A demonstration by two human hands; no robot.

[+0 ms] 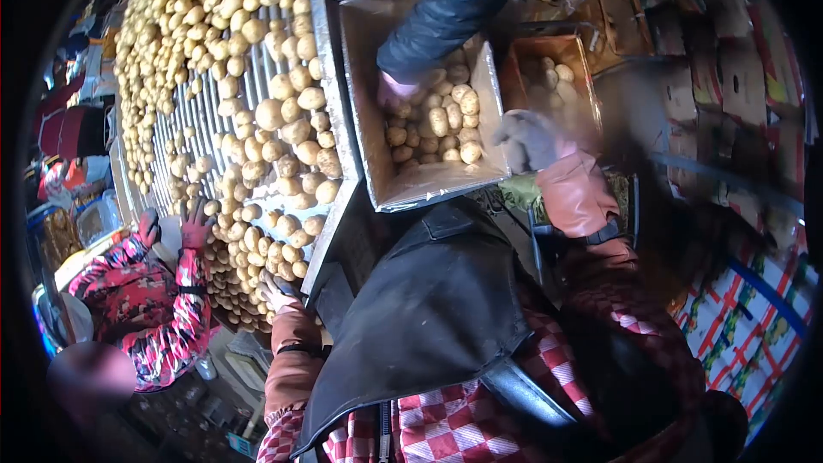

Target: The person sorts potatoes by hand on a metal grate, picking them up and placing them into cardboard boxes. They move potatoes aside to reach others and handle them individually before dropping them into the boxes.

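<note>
- Reaching to the right, my right hand [525,139] in a grey glove hangs at the near right corner of the grey box [358,120]; it is blurred, so I cannot tell whether its grip is clenched or released
- my left hand [279,291], in a pale glove, rests at the near edge of the roller tabletop [214,116], touching the loose potatoes [270,113] there; it is too small to tell whether the grip is around one of them
- the loose potatoes cover the roller tabletop from near to far, thicker at the far end and along its right side
- the grey box stands just right of the roller tabletop, its far half filled with boxed potatoes [439,124], its near end bare
- a co-worker's hand [396,90] in a dark sleeve [446,9] comes from the far side and lies on the boxed potatoes
- an orange crate [514,69] stands to the right of the grey box, with a few potatoes inside
- another person at the near left, in red patterned sleeves [163,317], holds two gloved hands [195,227] at the left edge of the roller tabletop
- stacked cartons [737,77] line the far right; my dark apron [429,309] fills the near middle
</note>
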